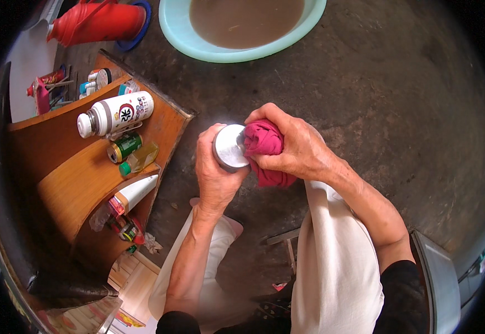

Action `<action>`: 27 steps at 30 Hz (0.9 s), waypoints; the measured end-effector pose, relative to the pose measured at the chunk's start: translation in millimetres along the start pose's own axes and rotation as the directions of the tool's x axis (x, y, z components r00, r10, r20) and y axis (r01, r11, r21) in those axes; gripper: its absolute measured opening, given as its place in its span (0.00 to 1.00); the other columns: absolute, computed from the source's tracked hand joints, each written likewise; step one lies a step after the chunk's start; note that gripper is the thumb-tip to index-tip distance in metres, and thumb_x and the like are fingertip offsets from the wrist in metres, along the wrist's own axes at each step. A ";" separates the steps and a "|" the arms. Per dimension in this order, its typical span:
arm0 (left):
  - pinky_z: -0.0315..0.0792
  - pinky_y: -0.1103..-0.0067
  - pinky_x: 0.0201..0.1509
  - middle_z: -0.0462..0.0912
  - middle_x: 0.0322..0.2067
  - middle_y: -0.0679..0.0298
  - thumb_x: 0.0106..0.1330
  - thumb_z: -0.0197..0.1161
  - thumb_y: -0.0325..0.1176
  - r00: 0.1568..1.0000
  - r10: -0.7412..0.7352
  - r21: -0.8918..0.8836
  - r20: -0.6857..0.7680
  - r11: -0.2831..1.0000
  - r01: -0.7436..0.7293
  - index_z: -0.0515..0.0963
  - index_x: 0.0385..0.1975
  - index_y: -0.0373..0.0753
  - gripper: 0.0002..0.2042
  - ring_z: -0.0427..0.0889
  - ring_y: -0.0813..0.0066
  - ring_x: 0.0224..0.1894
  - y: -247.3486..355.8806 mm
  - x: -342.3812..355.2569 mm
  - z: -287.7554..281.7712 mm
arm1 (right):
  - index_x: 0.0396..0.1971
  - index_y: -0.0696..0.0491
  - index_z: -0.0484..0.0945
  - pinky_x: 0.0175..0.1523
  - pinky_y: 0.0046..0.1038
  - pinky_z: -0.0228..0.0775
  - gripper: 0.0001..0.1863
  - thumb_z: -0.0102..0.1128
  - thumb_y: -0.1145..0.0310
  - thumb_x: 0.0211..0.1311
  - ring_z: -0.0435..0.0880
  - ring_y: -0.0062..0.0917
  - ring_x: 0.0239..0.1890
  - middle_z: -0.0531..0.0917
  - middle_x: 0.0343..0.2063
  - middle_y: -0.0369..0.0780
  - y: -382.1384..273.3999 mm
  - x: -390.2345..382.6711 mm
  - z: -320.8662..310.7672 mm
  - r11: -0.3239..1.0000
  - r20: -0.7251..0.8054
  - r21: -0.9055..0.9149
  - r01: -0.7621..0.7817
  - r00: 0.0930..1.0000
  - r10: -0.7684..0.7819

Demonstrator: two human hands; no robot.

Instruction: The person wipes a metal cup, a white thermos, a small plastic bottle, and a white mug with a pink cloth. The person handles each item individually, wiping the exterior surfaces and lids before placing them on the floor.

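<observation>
In the middle of the head view my left hand (214,178) is closed round a short, round silver container (229,145), with its pale flat end facing up. My right hand (292,145) grips a bunched magenta cloth (263,135) and presses it against the right side of that end, covering part of it. Some of the cloth hangs below my right fingers. My forearms come in from the lower edge, over my light trousers (334,245).
A wooden shelf unit (64,189) at left holds a white flask (120,114), a green can (124,147), a bottle (142,158) and small items. A red thermos (92,25) lies upper left. A pale blue basin (173,22) of murky water sits on the dark floor (392,94) ahead.
</observation>
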State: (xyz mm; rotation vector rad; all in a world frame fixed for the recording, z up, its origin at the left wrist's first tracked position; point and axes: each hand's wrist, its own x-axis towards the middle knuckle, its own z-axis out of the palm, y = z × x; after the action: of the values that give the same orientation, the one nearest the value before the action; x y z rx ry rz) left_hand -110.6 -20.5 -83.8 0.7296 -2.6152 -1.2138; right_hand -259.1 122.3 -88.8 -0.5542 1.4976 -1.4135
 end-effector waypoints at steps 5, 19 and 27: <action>0.73 0.68 0.58 0.76 0.50 0.56 0.41 0.74 0.19 0.996 -0.087 -0.068 0.038 0.994 0.089 0.68 0.56 0.39 0.37 0.78 0.59 0.54 -1.6 -2.4 1.4 | 0.48 0.54 0.73 0.53 0.31 0.75 0.27 0.70 0.67 0.46 0.82 0.29 0.44 0.82 0.40 0.40 11.5 5.2 -1.1 0.997 -0.017 0.015 0.073 0.997 -0.073; 0.72 0.67 0.58 0.75 0.51 0.56 0.40 0.77 0.21 0.995 0.023 0.031 0.095 0.999 -0.026 0.67 0.57 0.38 0.39 0.77 0.58 0.54 8.0 1.6 -5.5 | 0.49 0.55 0.73 0.53 0.32 0.76 0.29 0.76 0.66 0.46 0.83 0.30 0.44 0.82 0.40 0.40 10.4 7.0 0.2 0.983 -0.037 -0.044 0.179 0.983 -0.180; 0.70 0.71 0.62 0.74 0.54 0.56 0.40 0.75 0.21 0.989 0.020 0.049 0.145 0.998 -0.028 0.67 0.58 0.38 0.39 0.76 0.62 0.57 11.6 -1.7 -2.8 | 0.47 0.55 0.74 0.52 0.32 0.76 0.26 0.75 0.66 0.48 0.83 0.29 0.44 0.82 0.39 0.40 16.2 13.2 -7.9 0.995 -0.105 -0.043 0.087 0.990 -0.091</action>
State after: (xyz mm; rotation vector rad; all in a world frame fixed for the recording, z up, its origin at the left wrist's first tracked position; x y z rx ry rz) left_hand -112.3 -15.1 -73.1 0.6388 -2.7726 -1.2421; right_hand -266.9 118.7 -109.4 -0.5835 1.6048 -1.5062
